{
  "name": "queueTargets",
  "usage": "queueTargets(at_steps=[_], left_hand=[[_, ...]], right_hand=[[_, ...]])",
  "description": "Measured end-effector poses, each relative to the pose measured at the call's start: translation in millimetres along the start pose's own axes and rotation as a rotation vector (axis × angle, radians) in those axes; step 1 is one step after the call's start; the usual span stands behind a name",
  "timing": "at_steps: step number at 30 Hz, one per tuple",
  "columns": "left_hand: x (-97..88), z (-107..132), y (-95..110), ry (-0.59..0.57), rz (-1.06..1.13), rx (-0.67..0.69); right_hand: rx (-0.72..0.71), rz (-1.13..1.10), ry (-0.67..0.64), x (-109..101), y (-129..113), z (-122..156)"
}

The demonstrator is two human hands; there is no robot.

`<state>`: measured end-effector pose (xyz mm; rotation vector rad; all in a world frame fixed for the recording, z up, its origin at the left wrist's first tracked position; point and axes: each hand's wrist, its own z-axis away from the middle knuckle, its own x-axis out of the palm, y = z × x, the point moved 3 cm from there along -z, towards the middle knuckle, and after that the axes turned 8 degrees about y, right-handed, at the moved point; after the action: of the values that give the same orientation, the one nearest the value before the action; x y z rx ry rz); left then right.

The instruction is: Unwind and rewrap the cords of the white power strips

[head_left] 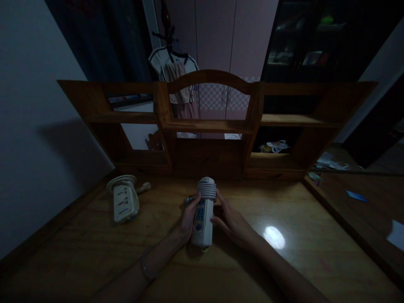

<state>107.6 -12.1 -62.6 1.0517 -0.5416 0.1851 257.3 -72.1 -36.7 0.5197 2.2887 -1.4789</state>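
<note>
Between my two hands is a white power strip [206,223] with blue-grey sockets, its grey cord [206,190] wound in several tight turns around the far end. My left hand [188,219] is closed on its left side, thumb by the coiled cord. The strip's plug [189,200] pokes out past that thumb, partly hidden. On the right side, my right hand [232,221] touches the strip and coil with its fingertips, thumb against the casing. A second white power strip [123,204] lies on the desk to the left, its cord looped at the far end.
A wooden desk [151,261] lies under my hands, with a bright light reflection on the right. Along its back stands a wooden shelf unit [208,125]. A wall [28,139] bounds the left; a blue card [356,196] lies beyond the right edge.
</note>
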Motion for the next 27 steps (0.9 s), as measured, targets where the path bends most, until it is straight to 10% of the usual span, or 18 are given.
queueTargets(at_steps=[27], left_hand=[[0.7, -0.7, 0.6, 0.029, 0.008, -0.009]], right_hand=[[0.026, 0.035, -0.031, 3.6, 8.2, 0.5]])
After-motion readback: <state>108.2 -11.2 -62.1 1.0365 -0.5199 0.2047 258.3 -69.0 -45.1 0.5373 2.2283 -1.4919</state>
